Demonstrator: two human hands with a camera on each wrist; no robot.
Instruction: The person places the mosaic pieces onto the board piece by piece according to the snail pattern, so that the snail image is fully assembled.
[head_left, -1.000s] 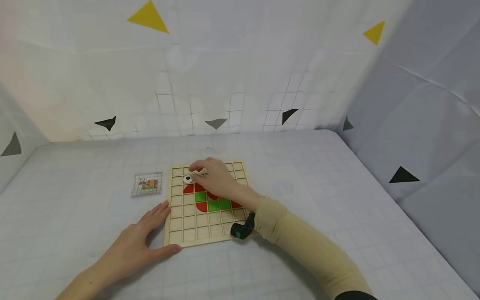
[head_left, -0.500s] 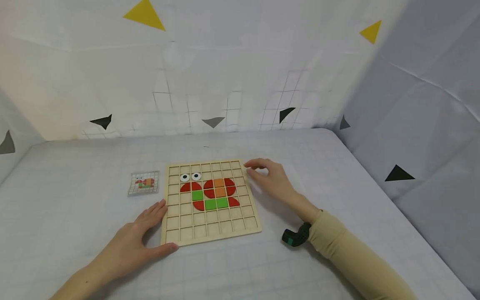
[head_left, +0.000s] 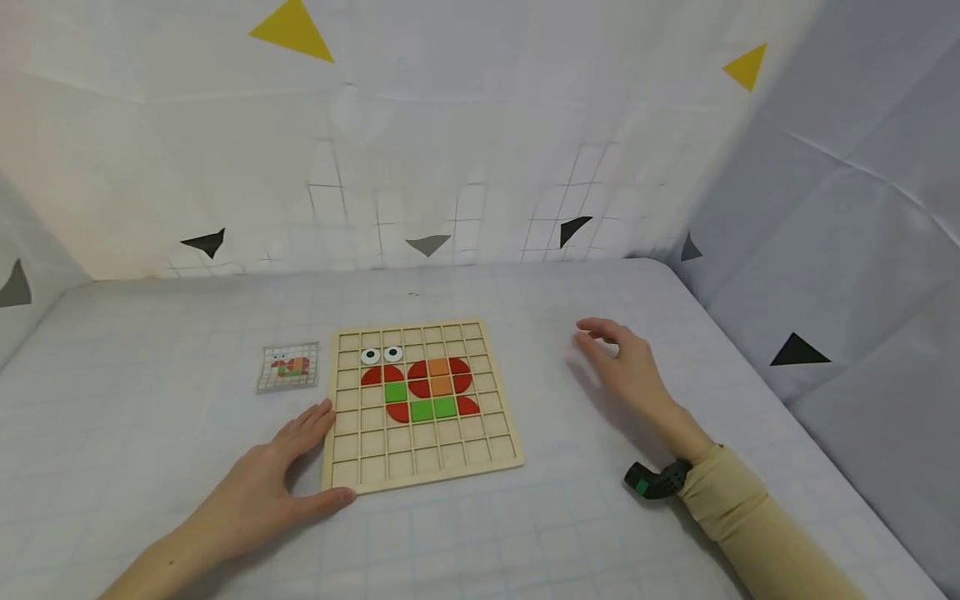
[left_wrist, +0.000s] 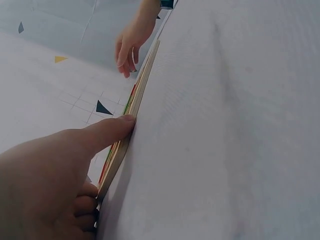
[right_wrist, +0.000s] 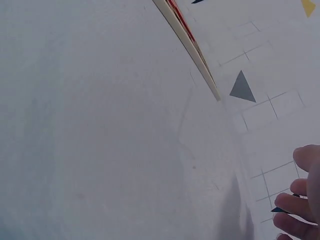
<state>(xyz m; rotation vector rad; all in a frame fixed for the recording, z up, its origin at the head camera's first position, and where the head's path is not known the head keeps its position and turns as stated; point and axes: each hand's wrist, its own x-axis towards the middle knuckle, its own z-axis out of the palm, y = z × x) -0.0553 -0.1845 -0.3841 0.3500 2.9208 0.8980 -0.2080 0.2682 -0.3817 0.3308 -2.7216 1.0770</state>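
Note:
A square wooden grid board (head_left: 424, 460) lies flat on the table. Flat coloured pieces sit in its cells: two round eyes (head_left: 382, 355), several red curved pieces (head_left: 382, 375), three green squares (head_left: 422, 410) and orange squares (head_left: 441, 385). My left hand (head_left: 258, 492) rests at the board's left side, fingertips against that edge and thumb at the near left corner. In the left wrist view the thumb (left_wrist: 107, 132) touches the board's edge (left_wrist: 146, 75). To the board's right, my right hand (head_left: 630, 367) hovers apart from it, fingers loosely bent, with nothing visible in them.
A small picture card (head_left: 288, 367) showing a similar coloured figure lies left of the board. A white gridded cloth covers the table (head_left: 555, 533). Light walls with triangles (head_left: 574, 232) stand behind and at the sides. A black wrist device (head_left: 654, 482) sits on the right wrist.
My right hand has lifted away from the board's upper left and travelled right, off the board. Both eyes and the orange squares now show. The left hand keeps its place.

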